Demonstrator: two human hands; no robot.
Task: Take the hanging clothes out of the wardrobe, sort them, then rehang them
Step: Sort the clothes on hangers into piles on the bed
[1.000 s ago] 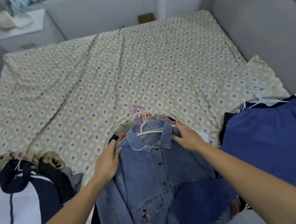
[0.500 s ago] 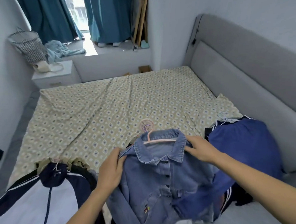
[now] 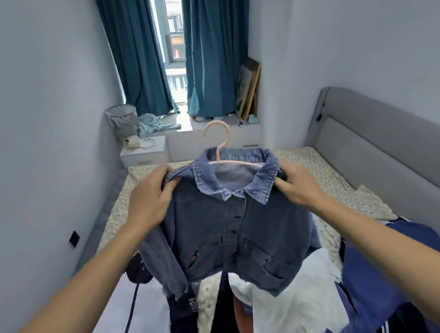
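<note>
I see clothes pile (image 3: 281, 309) nearest, spread on bed (image 3: 325, 175): white top, blue garment (image 3: 375, 272) at right. Above pile, denim jacket (image 3: 233, 227) held up in air on pink hanger (image 3: 223, 150), front buttoned, facing me. Left hand (image 3: 148, 199) grips left shoulder, fingers curled round fabric. Right hand (image 3: 300, 184) pinches right shoulder beside collar. Beyond: nightstand (image 3: 144, 153), basket (image 3: 122, 120), teal curtains (image 3: 140, 52), window.

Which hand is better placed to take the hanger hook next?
Right, marginally. Both hands grip the jacket shoulders, but the right hand sits slightly nearer the hook stem than the left hand.
</note>
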